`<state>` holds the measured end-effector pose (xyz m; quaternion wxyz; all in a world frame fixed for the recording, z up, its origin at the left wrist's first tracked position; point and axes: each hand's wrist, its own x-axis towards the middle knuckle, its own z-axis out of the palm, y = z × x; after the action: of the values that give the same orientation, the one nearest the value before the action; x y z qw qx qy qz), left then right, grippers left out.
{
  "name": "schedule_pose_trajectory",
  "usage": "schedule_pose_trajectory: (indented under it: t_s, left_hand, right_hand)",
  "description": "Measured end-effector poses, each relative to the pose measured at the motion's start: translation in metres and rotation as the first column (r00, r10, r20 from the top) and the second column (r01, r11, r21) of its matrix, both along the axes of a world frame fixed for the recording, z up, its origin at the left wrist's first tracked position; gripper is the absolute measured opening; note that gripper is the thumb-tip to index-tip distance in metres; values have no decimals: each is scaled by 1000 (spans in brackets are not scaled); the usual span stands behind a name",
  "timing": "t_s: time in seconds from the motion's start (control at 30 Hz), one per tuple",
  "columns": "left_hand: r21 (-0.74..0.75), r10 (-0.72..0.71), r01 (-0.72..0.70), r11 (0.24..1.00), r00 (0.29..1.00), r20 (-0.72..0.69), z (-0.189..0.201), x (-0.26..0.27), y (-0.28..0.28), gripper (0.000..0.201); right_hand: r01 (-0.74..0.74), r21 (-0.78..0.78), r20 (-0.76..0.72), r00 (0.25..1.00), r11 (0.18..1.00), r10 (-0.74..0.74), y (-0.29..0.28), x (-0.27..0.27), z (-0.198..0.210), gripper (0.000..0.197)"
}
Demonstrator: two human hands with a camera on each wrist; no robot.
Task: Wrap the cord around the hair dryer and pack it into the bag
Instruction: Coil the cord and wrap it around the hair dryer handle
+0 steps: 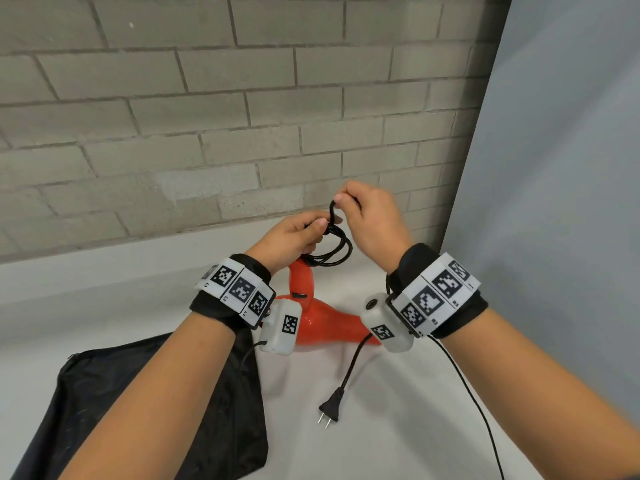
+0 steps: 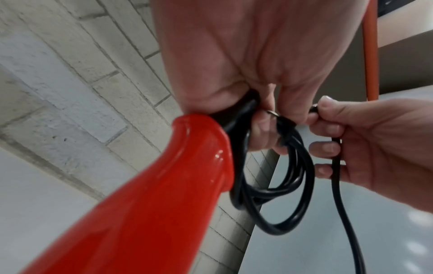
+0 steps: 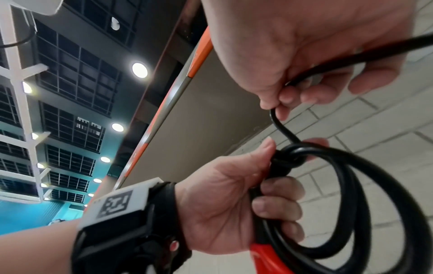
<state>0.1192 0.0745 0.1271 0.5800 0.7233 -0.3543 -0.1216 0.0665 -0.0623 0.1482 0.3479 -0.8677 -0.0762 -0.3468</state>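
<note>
The red hair dryer [image 1: 313, 311] stands on the white table [image 1: 408, 438] with its handle [image 2: 164, 185] pointing up. My left hand [image 1: 311, 232] grips the handle's end together with a small coil of the black cord [image 1: 339, 252]. Just above the coil, my right hand [image 1: 346, 199] pinches a strand of the cord and holds it up; in the right wrist view the strand [image 3: 284, 129] loops once around the bundle at my left hand [image 3: 269, 185]. The cord's tail hangs down to the plug [image 1: 329, 408], which lies on the table. A flat black bag [image 1: 156, 393] lies at the front left, partly under my left forearm.
A grey brick wall [image 1: 207, 116] runs along the back of the table and a plain grey panel [image 1: 571, 168] closes the right side. A thin black cable [image 1: 478, 403] from my right wrist camera trails across the table at the right.
</note>
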Motion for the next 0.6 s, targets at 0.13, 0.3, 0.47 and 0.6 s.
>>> schedule_pose_trajectory:
  t_s: [0.13,0.3,0.47,0.6]
  left_hand:
    - [-6,45,-45,999,998,46,-4,1,0,23]
    - [-39,121,-119,992,992,45,-8,5,-6,24]
    - [-123,168,-170,978,985,-31,-10,4,-7,20]
    - [-139,207,-209,968,978,-22,-12,3,-8,20]
  right_hand:
    - [-76,62,-18,997,995,77,-5,-4,-5,21]
    - [-48,78,-141,988,996,59,-24,-15,-18,21]
    - [148,50,-406,906,988,-115,-48,-23,-59,28]
    - [389,-64,-599,722,919,-348,-52,-37,-98,60]
